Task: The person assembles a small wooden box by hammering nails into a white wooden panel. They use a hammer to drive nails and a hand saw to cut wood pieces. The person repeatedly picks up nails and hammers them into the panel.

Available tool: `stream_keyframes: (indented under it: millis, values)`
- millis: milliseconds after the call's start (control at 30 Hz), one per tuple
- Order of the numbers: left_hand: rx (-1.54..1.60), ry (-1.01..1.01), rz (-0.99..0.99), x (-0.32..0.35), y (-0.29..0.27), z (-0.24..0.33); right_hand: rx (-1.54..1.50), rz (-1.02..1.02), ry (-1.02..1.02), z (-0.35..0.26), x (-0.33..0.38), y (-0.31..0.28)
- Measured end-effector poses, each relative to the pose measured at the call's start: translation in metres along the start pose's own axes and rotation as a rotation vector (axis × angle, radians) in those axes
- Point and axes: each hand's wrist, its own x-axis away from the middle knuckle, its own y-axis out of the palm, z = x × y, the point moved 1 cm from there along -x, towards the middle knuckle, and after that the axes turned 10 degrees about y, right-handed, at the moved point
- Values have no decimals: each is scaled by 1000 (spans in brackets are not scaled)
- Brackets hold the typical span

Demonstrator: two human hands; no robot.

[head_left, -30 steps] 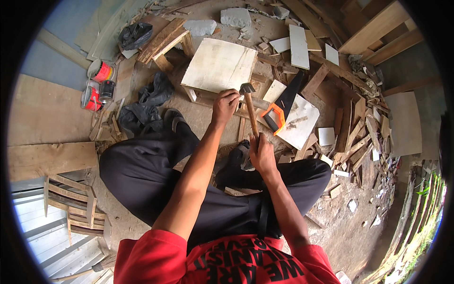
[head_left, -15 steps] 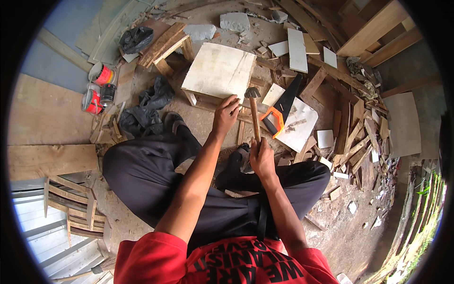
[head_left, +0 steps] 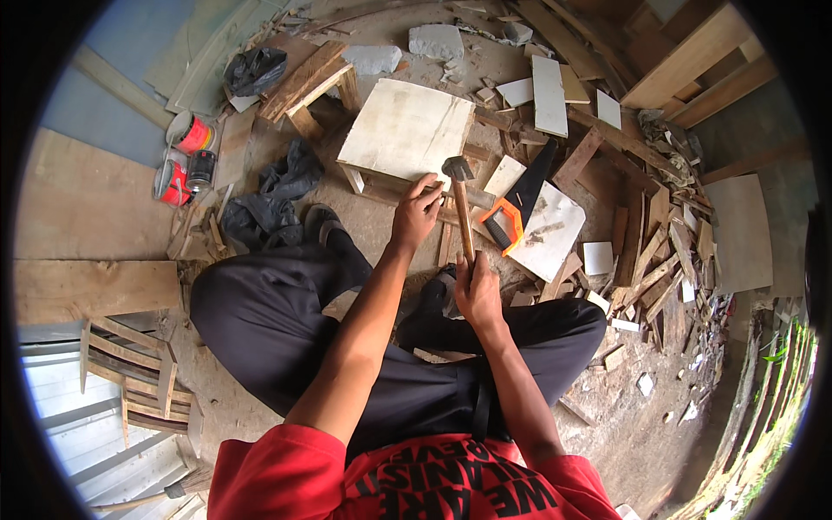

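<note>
A low wooden stool with a pale square top (head_left: 406,128) stands in front of me. At its near right corner is my left hand (head_left: 416,217), its fingers drawn together at the edge; whatever they hold is too small to make out. My right hand (head_left: 478,290) is closed round the lower end of a hammer's wooden handle (head_left: 464,217). The dark hammer head (head_left: 458,169) is just to the right of my left fingertips, by the stool's corner.
A handsaw with an orange and black handle (head_left: 503,227) lies on a white board (head_left: 555,230) to the right. Beyond it spreads a heap of wood scraps (head_left: 646,243). A second wooden stool (head_left: 303,82), black plastic bags (head_left: 260,221) and paint cans (head_left: 173,184) stand or lie to the left.
The hammer head has shifted a little left, toward my left fingers and the stool's corner. My left hand stays at the corner. The whole view has shifted slightly.
</note>
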Motion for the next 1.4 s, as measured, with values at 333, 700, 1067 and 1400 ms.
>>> stream_keyframes:
  millis: [333, 700, 1067, 1400]
  values:
    - [-4, 25, 9, -2, -3, -4, 38, 3, -33, 12, -7, 8]
    - [5, 25, -12, 0, -6, -5, -3, 50, -85, -4, -10, -2]
    - [10, 17, -1, 3, -1, -3, 4, 35, -64, 18, -6, 11]
    - [79, -139, 3, -37, -17, -14, -104, 89, 64, -19, 5, -19]
